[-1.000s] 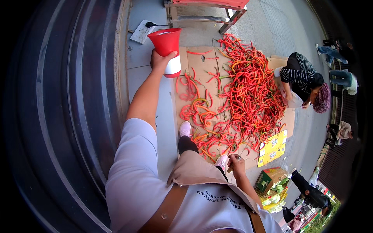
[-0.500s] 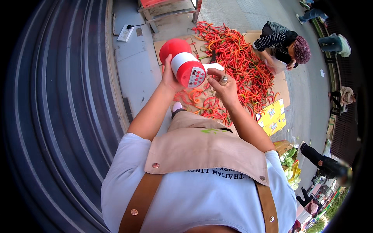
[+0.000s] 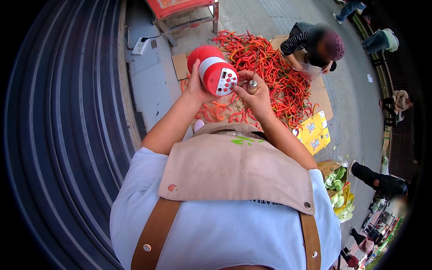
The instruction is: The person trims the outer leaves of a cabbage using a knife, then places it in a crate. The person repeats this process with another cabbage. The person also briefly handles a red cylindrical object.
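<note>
A red and white megaphone is held up in front of me, its round back with a white button panel turned toward me. My left hand is closed around its left side. Over at the right edge of the panel, my right hand has its thumb against the buttons. A tool with a thin metal shaft and a short pale handle is tucked in the right fingers, shaft pointing away. I cannot make out its exact kind. The megaphone's white handle is hidden.
Beyond the hands, a big heap of red chili peppers lies on cardboard. A crouching person holds a plastic bag at its right. A ribbed dark shutter runs along my left. A red-topped stand and power strip are ahead.
My right hand has shifted in to the megaphone's panel, and the tool's shaft has come into sight. The megaphone's back has turned more toward me. The crouching person's head has lifted.
</note>
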`<state>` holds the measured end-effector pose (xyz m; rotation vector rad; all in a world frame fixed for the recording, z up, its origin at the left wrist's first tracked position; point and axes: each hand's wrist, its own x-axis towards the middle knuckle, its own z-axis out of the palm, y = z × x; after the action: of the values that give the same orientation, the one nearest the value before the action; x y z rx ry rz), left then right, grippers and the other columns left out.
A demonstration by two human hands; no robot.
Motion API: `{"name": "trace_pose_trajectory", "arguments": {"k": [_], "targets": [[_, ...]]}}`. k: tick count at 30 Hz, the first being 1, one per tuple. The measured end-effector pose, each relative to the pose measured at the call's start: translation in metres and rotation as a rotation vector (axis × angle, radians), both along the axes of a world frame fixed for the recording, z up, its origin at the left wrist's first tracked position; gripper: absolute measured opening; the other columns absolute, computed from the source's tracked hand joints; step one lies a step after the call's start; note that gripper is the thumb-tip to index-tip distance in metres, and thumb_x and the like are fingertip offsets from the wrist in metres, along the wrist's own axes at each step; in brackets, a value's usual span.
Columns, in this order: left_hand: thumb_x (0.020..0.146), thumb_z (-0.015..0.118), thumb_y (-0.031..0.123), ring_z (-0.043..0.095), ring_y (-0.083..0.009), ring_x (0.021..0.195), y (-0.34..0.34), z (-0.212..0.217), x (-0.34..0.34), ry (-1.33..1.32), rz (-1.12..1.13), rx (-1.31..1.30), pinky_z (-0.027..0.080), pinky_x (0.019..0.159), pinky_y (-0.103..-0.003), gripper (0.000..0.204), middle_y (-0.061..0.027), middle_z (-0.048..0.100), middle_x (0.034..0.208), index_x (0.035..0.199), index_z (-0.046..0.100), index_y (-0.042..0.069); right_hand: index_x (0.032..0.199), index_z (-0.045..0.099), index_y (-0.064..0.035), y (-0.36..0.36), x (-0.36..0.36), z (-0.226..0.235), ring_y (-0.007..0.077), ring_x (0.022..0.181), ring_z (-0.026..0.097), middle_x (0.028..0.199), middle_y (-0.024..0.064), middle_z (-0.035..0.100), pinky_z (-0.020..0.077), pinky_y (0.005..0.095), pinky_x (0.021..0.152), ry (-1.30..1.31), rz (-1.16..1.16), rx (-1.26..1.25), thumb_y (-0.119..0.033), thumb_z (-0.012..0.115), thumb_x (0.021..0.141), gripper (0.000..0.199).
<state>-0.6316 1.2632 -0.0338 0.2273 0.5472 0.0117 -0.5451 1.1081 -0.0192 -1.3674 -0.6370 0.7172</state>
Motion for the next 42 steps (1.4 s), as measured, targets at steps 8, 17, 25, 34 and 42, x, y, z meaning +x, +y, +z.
{"name": "trace_pose_trajectory", "arguments": {"k": [8,17,25,34,42], "targets": [[0.075,0.027,0.075,0.040,-0.0344,0.118,-0.004,-0.005,0.005,-0.034,-0.004,0.039,0.032,0.098,-0.048,0.087,-0.0157,0.041,0.130,0.132,0.035,0.010,0.103,0.051,0.0000,-0.007,0.001,-0.008,0.0129,0.079,0.058,0.087,0.0075,0.059,0.0475,0.0268,0.069,-0.297,-0.058,-0.023,-0.009,0.072,0.066,0.043],[0.075,0.031,0.072,0.041,-0.0333,0.117,-0.014,0.009,0.004,-0.051,0.001,0.001,0.032,0.096,-0.053,0.082,-0.0156,0.044,0.128,0.130,0.038,0.011,0.107,0.043,-0.0023,-0.013,0.001,-0.002,0.0027,0.069,0.049,0.087,-0.0002,0.050,0.0422,0.0161,0.059,-0.208,-0.005,0.003,0.007,0.061,0.074,0.039],[0.077,0.032,0.070,0.046,-0.0301,0.114,-0.017,0.011,0.001,-0.073,0.020,0.029,0.031,0.098,-0.053,0.078,-0.0133,0.048,0.124,0.125,0.042,0.009,0.101,0.047,-0.0021,-0.015,-0.003,0.000,0.0073,0.069,0.051,0.081,0.0015,0.051,0.0434,0.0216,0.061,-0.215,-0.056,0.047,-0.001,0.064,0.068,0.038],[0.075,0.028,0.073,0.041,-0.0336,0.117,-0.021,0.014,-0.007,-0.067,0.027,0.048,0.036,0.093,-0.050,0.084,-0.0159,0.043,0.129,0.131,0.035,0.011,0.100,0.048,-0.0021,-0.015,-0.008,0.003,0.0060,0.063,0.049,0.077,0.0014,0.051,0.0416,0.0211,0.057,-0.147,-0.061,0.070,-0.004,0.066,0.066,0.038],[0.076,0.029,0.073,0.043,-0.0327,0.116,-0.022,0.014,-0.008,-0.083,0.052,0.051,0.035,0.095,-0.051,0.084,-0.0157,0.043,0.128,0.131,0.034,0.010,0.105,0.046,-0.0021,-0.019,-0.008,0.006,0.0067,0.070,0.050,0.085,0.0021,0.050,0.0439,0.0209,0.063,-0.158,0.001,0.048,0.000,0.064,0.068,0.042]]}}
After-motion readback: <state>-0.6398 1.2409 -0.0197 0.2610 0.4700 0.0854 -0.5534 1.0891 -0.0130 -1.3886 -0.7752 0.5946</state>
